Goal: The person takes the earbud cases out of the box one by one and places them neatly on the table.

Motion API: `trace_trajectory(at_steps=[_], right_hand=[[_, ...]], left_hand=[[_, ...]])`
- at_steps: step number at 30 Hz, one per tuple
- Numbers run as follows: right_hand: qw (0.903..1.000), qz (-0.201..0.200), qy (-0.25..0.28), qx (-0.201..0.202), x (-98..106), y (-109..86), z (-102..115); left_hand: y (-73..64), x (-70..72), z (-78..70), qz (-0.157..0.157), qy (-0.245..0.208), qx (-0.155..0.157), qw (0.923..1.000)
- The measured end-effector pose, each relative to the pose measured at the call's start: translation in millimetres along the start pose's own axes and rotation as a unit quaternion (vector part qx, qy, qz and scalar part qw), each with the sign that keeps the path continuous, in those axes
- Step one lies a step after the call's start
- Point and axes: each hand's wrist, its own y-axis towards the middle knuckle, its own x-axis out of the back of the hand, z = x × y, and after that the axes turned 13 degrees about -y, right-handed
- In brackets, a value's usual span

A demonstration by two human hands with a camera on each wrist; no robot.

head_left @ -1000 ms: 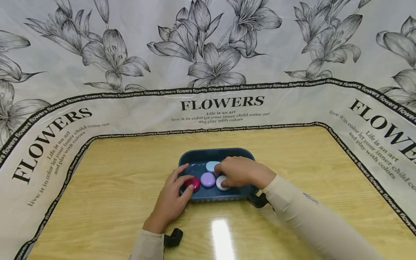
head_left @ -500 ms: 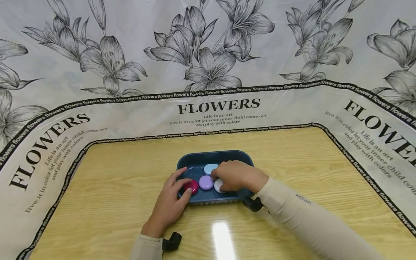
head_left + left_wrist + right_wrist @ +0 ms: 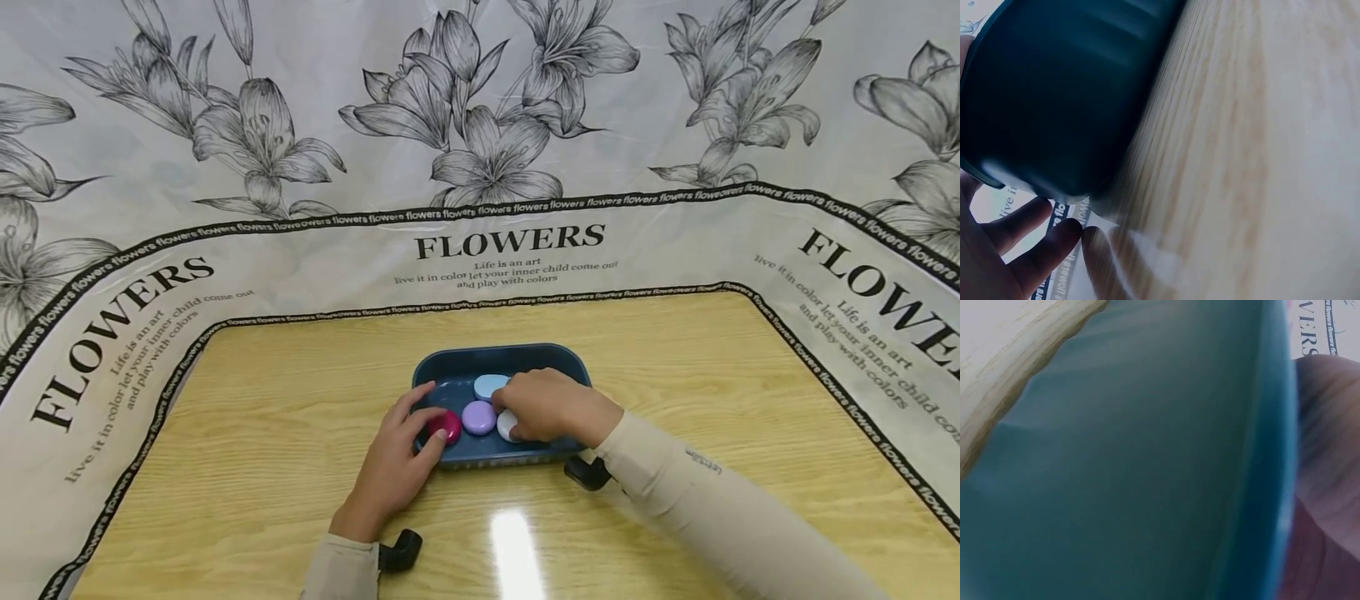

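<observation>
In the head view a dark blue rectangular tray (image 3: pixel 457 458) holds several glossy round pieces. My left hand (image 3: pixel 388 462) comes over its left end, thumb and forefinger curled about a dark pink round piece (image 3: pixel 447 423). Other fingers (image 3: pixel 1054 247) of that hand show outside the tray's wall in the left wrist view. With its fingers pointing down into the tray, my right hand (image 3: pixel 551 407) pinches a white round piece (image 3: pixel 505 426), partly hidden under the fingers. Between the hands lies a lilac round piece (image 3: pixel 478 417). Behind it is a light blue one (image 3: pixel 489 387), close to the right fingertips.
The tray stands on a wood-grain tabletop (image 3: pixel 285 400). A white floral cloth (image 3: pixel 510 250) with printed lettering borders the table at the back and sides. Black wrist mounts (image 3: pixel 401 550) stick out from both sleeves. The tray's near wall (image 3: pixel 1135 456) fills most of the right wrist view.
The whole head view shifts slightly. My right hand has come a little lower and leftward over the white piece, covering more of it. The left hand keeps its place on the dark pink piece.
</observation>
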Motion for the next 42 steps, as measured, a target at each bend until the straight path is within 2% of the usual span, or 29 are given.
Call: trace_trajectory(at_steps=[9, 17, 28, 36, 42], right_hand=[[0.9998, -0.008, -0.016, -0.001, 1.1, -0.6, -1.6], [0.9997, 0.019, -0.017, 0.004, 2.9, -0.1, 3.3], [0.9985, 0.043, -0.033, 0.006, 9.7, -0.2, 4.8], [0.9988, 0.018, 0.024, 0.038, 8.9, -2.6, -2.5], [0.9932, -0.015, 0.091, 0.071, 5.3, -7.5, -8.5]], left_hand=[[4.0, 0.3, 0.1, -0.001, 0.002, 0.002, 1.0], [1.0, 0.5, 0.0, 0.006, 0.004, 0.008, 0.9999], [1.8, -0.7, -1.6, -0.004, -0.001, 0.01, 0.9999], [4.6, -1.1, -2.8, -0.008, -0.003, 0.007, 0.9999], [2.9, -2.0, -2.1, -0.012, -0.006, 0.013, 0.9998]])
